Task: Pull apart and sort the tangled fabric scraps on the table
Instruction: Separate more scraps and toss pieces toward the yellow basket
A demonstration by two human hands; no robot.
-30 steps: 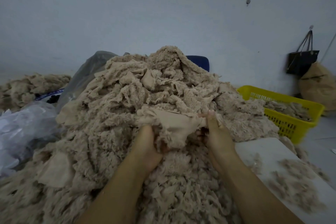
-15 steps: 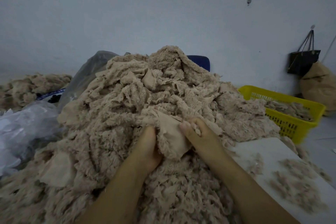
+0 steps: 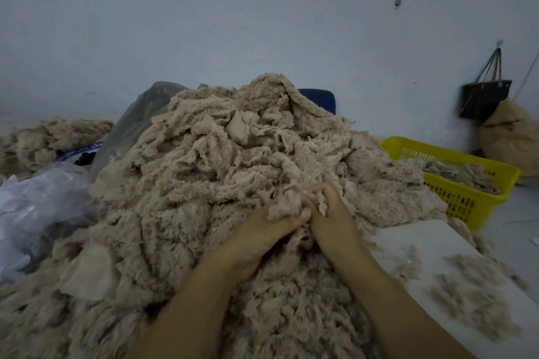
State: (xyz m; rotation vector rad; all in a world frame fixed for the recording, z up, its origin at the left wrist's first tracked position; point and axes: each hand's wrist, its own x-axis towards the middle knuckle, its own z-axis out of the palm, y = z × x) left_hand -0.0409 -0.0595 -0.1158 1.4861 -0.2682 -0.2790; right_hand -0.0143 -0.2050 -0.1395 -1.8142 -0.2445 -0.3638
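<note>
A big heap of tangled beige fleece scraps (image 3: 221, 172) fills the table in front of me. My left hand (image 3: 259, 234) and my right hand (image 3: 331, 218) meet at the heap's near right slope, thumbs almost touching. Both grip the same fluffy beige scrap (image 3: 287, 204), which is bunched between them; the fingertips are buried in the fabric.
A yellow plastic basket (image 3: 478, 183) with some scraps stands at the right. A white board (image 3: 431, 248) with loose fluff lies at the front right. Clear plastic bags (image 3: 43, 201) sit on the left, a dark bag (image 3: 484, 96) hangs on the wall, and another scrap pile (image 3: 43, 140) lies far left.
My right hand has moved left and closed in on the left hand. The flat smooth piece held stretched between them is now bunched into a small fluffy wad.
</note>
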